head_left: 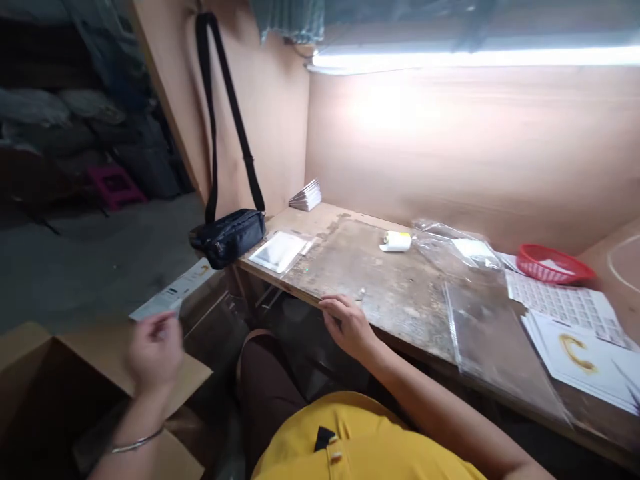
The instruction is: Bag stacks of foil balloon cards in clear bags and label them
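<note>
My left hand (154, 350), blurred and wearing a thin metal bangle, hangs above an open cardboard box (117, 360). Its curled fingers are close to a long white printed card (173, 291), but the blur hides whether they grip it. My right hand (347, 327) rests on the front edge of a worn wooden workbench (380, 300), holding nothing. A small white roll (396, 241) lies on the bench beyond that hand. To its right are a clear plastic sheet (500, 333) and printed white sheets (565, 303).
A red plastic basket (553, 263) sits at the bench's far right. A black shoulder bag (227, 239) lies at the left end, near a plastic-wrapped white item (277, 252) and a stack of white cards (306, 195). Wooden panels enclose the bench.
</note>
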{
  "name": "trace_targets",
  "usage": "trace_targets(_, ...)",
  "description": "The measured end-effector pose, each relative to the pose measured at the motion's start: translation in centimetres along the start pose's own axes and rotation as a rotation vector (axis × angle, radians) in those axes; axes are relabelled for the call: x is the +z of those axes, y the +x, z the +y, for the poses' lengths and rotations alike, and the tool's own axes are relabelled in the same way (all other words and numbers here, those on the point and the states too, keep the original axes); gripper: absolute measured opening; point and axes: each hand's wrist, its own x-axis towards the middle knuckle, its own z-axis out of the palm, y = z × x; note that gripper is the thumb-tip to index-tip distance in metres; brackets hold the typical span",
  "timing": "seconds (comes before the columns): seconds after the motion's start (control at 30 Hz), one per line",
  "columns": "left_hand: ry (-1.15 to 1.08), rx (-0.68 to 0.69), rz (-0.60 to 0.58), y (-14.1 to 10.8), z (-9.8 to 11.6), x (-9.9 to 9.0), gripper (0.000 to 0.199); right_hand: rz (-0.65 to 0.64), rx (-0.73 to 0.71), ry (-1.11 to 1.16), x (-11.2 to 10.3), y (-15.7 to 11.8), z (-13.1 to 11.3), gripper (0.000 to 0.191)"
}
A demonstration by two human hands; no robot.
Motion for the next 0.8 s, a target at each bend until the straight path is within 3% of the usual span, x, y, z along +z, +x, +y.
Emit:
trace_targets(0.03,-0.027,0.048,-0.006,-1.6,2.3,1.8,0.028,-0.023,0.040,-0.006,-1.6,-1.0,0.3,0.021)
trace_targets(0.1,-0.162,0.261,-0.236,-4.0,7.1,5.3,0.024,-0.104,0.157,-0.076,-5.3,-2.6,1.4,0.022)
trace_targets(0.17,-0.201,0.384,-0.368,-4.8,11.6,8.5,0.023,-0.192,0.259,-0.161,-8.9,-3.4,3.0,0.027)
trace_targets(0.27,-0.163,0.462,-0.452,-2.6,17.0,12.7,0.022,-0.283,0.323,-0.234,-13.2,-3.3,5.0,0.035)
trace_targets(0.37,-0.078,0.475,-0.455,2.2,20.5,17.1,0.019,-0.300,0.341,-0.263,-15.1,-2.5,6.7,0.037)
trace_targets(0.43,-0.012,0.447,-0.430,5.9,21.9,20.3,0.016,-0.293,0.349,-0.268,-15.0,-1.7,8.1,0.036)
trace_targets(0.57,0.113,0.324,-0.392,13.0,23.5,26.5,0.031,-0.305,0.367,-0.248,-12.8,1.2,11.3,0.036)
trace_targets(0.8,0.230,0.226,-0.398,24.5,24.1,36.6,0.028,-0.306,0.369,-0.219,-7.3,10.6,16.7,0.048)
